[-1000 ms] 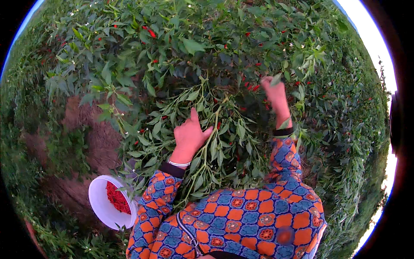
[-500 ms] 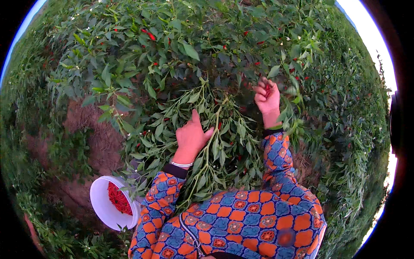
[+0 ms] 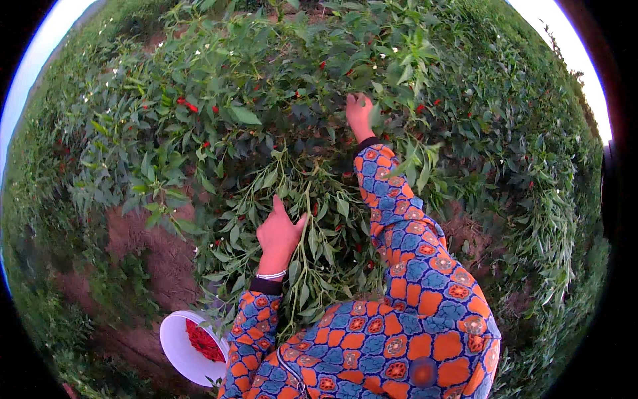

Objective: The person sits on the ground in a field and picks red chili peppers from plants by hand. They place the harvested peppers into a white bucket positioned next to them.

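My left hand [image 3: 278, 229] rests on a bent-over chili plant [image 3: 307, 249], its index finger stretched forward and its thumb spread beside a pale green stem. No object shows in that hand. Farther off and to the right, my right hand [image 3: 359, 113] reaches among the leaves with its fingers curled. Its palm is turned out of sight; half a second ago red chili peppers showed in it. Several red chili peppers [image 3: 188, 105] hang on the plants ahead, and others peek through the foliage between my arms.
At the lower left, by my left sleeve, a white bucket [image 3: 174, 346] stands tilted, with picked red chilies [image 3: 203, 340] inside. Brown soil [image 3: 159, 256] shows left of the bent plant. Dense pepper plants [image 3: 531, 166] surround me on both sides.
My right hand has moved forward and leftward, deeper into the foliage, and its palm no longer shows. The left hand keeps its place on the bent plant while the view has shifted.
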Demonstrator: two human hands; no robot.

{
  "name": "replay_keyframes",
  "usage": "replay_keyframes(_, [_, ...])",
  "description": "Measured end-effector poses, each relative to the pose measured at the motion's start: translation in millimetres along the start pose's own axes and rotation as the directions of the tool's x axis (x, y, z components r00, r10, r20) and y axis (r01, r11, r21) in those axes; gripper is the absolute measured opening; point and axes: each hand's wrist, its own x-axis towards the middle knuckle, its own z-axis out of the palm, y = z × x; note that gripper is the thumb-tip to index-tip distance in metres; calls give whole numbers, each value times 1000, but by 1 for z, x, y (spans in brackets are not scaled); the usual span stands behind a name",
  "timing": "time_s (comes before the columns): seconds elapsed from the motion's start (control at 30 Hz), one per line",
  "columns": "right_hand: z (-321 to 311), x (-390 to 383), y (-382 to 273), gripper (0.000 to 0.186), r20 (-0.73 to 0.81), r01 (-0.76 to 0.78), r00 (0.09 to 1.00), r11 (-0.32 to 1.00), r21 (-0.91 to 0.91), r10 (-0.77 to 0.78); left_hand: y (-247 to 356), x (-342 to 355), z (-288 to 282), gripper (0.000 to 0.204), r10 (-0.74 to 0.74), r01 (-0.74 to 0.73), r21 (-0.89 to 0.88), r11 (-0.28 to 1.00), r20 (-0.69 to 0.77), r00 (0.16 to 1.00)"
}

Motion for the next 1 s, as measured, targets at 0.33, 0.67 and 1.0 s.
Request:
replay_keyframes(0.33, [-117,39,62,23,-236,-548,812,836,7,534,-11,1,3,81,-26,26,7,1000,-22,999])
replay_keyframes(0.67, [-140,101,60,22,88,-512,817,788,-342,570,-7,1,3,75,-38,37,24,999,15,999])
replay_keyframes(1.0, [-146,74,99,26,12,-138,990,981,-135,141,4,8,5,75,-40,39,29,999,28,999])
